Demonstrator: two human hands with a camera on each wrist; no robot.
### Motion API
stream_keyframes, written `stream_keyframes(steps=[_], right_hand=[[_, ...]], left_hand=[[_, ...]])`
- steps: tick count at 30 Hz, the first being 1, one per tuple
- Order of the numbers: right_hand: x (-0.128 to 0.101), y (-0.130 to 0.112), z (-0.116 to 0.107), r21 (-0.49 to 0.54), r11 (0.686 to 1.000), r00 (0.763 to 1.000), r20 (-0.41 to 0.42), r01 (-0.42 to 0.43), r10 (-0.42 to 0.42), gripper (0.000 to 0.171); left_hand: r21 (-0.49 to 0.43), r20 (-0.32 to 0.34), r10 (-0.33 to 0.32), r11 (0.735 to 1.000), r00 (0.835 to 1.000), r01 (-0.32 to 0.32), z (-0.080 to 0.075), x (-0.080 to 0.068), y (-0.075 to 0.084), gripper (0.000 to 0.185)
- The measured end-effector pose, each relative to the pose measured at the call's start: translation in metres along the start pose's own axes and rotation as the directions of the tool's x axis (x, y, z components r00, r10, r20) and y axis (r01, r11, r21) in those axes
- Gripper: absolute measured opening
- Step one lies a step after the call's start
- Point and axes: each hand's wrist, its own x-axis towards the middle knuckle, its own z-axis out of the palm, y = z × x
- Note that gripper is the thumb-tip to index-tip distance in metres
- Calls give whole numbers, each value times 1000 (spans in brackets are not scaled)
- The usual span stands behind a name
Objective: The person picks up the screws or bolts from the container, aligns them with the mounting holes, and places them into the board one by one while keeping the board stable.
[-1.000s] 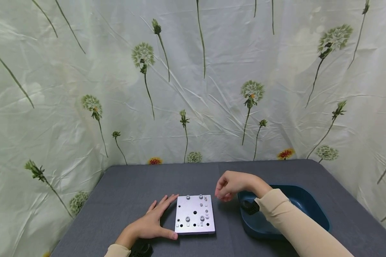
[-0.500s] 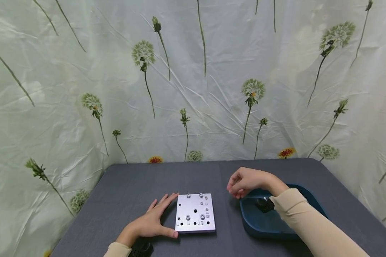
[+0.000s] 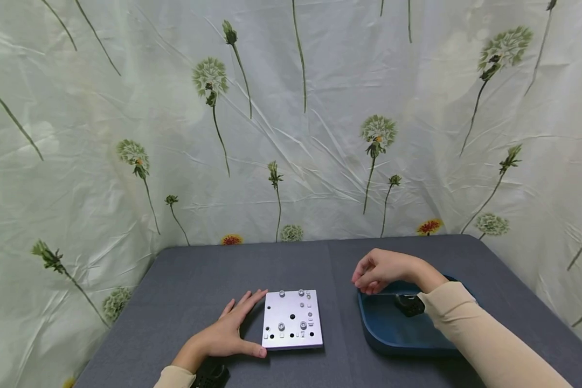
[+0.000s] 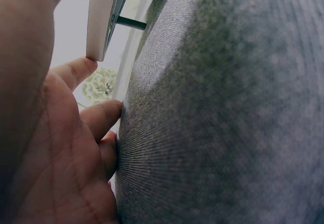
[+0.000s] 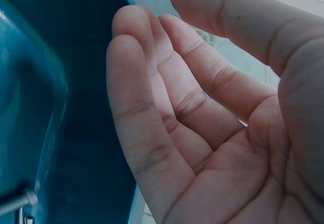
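Note:
A square silver metal plate lies on the table, with dark holes and several bolts standing in it. In the left wrist view dark shafts stick out from under the plate. My left hand is spread at the plate's left side, thumb by the near corner and index finger by the far one. In the left wrist view one fingertip touches the plate's edge. My right hand, fingers loosely bent and holding nothing, is over the left rim of the blue bin.
Metal parts show inside the bin in the right wrist view. Grey cloth covers the table, and a flower-printed curtain hangs behind its far edge.
My right hand has moved right, away from the plate and over the bin's rim. The left hand has stayed by the plate.

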Motion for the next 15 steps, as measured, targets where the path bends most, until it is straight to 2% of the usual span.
stream_keyframes(steps=[15], right_hand=[[-15,12,-12,-6,999,999,-11,-43,43,22]], left_hand=[[10,2,18,1000,1000,-18,-1,-1,-1,121]])
